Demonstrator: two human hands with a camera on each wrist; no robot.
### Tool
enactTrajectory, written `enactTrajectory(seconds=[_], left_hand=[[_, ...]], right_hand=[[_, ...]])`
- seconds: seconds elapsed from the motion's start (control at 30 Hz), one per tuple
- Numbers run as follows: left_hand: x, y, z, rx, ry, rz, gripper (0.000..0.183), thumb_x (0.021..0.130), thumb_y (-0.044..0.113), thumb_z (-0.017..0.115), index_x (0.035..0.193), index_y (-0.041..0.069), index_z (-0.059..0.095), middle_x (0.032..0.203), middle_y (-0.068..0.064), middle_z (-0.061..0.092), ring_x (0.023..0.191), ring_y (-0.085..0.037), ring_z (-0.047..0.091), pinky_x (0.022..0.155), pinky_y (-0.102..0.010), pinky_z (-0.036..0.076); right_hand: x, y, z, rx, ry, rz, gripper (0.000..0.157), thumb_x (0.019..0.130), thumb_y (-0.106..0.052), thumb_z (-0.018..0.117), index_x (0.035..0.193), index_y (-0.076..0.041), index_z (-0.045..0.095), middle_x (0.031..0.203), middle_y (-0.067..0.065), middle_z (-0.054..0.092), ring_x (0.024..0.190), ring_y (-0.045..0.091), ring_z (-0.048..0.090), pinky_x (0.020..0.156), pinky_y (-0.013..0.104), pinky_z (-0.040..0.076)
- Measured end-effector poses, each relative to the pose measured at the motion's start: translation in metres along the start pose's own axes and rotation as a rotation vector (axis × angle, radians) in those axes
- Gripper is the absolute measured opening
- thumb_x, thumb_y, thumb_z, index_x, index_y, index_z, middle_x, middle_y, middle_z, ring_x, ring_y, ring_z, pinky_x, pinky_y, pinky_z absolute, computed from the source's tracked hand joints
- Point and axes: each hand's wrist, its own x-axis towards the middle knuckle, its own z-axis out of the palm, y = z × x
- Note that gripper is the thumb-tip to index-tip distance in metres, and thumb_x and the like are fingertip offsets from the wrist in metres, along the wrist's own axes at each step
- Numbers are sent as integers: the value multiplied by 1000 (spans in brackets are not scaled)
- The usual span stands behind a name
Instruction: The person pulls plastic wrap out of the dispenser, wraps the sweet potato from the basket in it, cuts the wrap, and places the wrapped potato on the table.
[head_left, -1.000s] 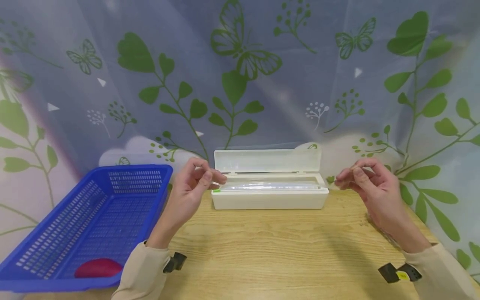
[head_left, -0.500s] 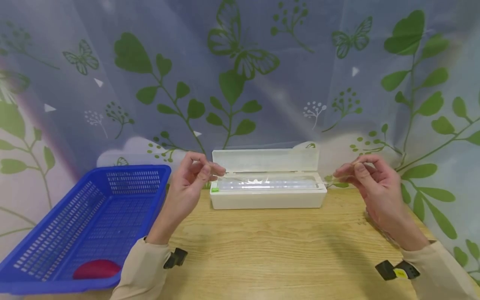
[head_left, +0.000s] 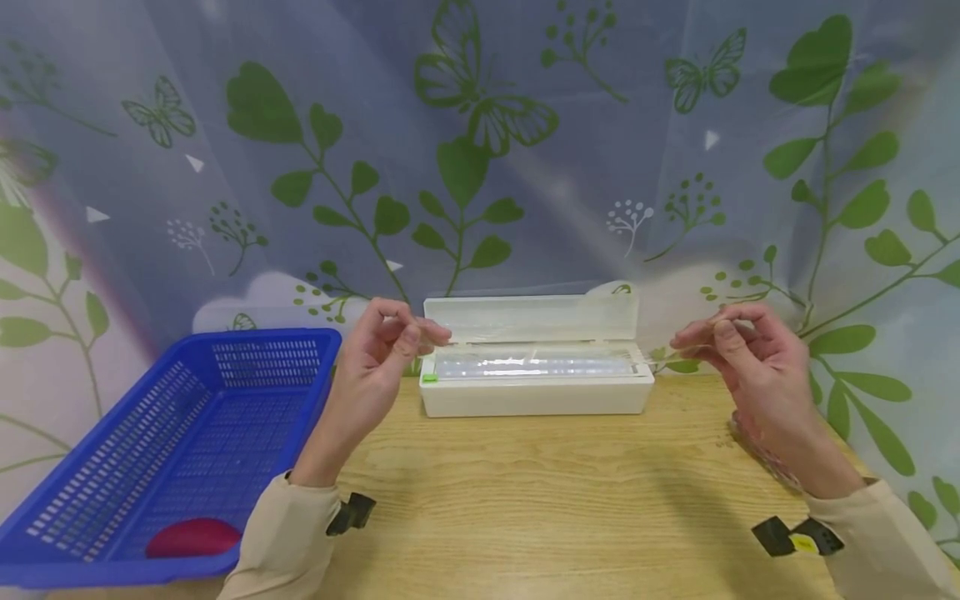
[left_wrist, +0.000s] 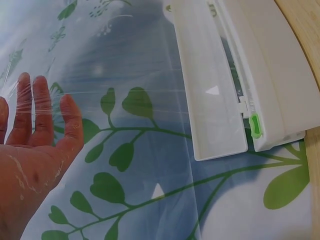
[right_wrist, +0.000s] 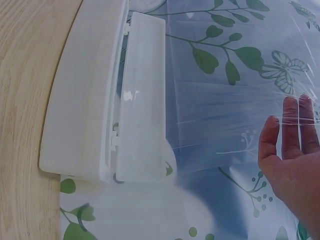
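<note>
Clear film (head_left: pixel 540 354) over open dispenser (head_left: pixel 534 392)

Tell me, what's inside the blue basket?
One dark red rounded thing lies in the near corner of the blue basket. The near rim covers its lower part, so what it is cannot be told. The rest of the basket's mesh floor shows bare.

A pale curtain (head_left: pixel 525 167) printed with green leaves and butterflies is hanging across the whole back, its folds catching soft, even light. A light wooden table (head_left: pixel 540 500) is running up to its foot. At the table's left edge a blue basket (head_left: pixel 112 517) is sitting with a red thing (head_left: pixel 193 537) lying inside.
</note>
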Motion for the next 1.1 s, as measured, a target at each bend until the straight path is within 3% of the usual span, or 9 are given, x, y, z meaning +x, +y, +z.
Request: enactTrajectory(seconds=[0.4,0.7,0.93,1.1], left_hand=[[-16,2,0,-1,-51,41,6,100,7,42,102,1,44,98,-15,69,95,-22,67,85,-36,54],[-34,-4,0,19,-198,-23,4,100,6,41,97,5,43,92,-12,70,88,-23,68,78,-37,56],[-52,-16,0,22,-291,-108,6,100,7,41,95,6,45,87,-12,70,82,-26,69,76,-39,58],[-61,-26,1,32,-369,-151,6,101,9,41,97,7,45,83,-12,70,81,-24,70,76,-38,58]], right_hand=[[-15,-4,-4,-7,-59,13,22,95,16,26,107,14,44,104,27,65,96,33,64,87,36,54],[-37,-3,-12,-32,-132,92,23,95,17,25,108,16,44,106,24,64,94,31,65,81,35,55],[-55,1,-19,-177,-173,267,24,96,15,27,109,9,46,107,16,64,89,26,65,77,33,56],[-67,5,-26,-230,-219,370,22,96,14,28,108,10,46,106,17,64,86,27,65,72,35,57]])
